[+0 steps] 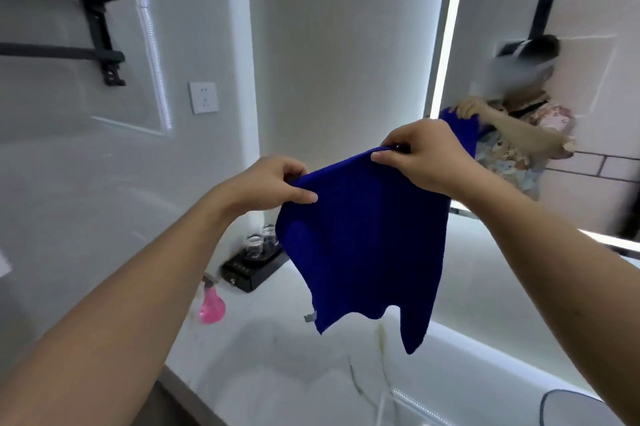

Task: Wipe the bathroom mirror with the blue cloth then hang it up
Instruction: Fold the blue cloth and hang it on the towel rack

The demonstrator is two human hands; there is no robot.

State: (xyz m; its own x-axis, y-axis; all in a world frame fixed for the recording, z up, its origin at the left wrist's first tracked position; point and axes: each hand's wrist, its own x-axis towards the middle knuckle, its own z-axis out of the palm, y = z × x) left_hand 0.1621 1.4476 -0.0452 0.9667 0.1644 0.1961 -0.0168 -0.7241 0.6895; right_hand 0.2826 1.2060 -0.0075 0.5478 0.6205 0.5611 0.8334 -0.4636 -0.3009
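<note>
The blue cloth (363,245) hangs spread out in the air above the white counter, a small grey tag at its lower left corner. My left hand (273,183) pinches its top left corner and my right hand (426,155) pinches its top right corner. The lit mirror (581,27) fills the upper right, just beyond my right hand, and reflects a person holding the cloth. A black towel rack (69,10) is fixed to the wall at the upper left, well away from the cloth.
On the white marble counter (277,356) stand a pink bottle (212,304) and a black tray with glasses (254,263) against the left wall. A white socket (203,97) sits on that wall. A basin rim (571,405) shows at the bottom right.
</note>
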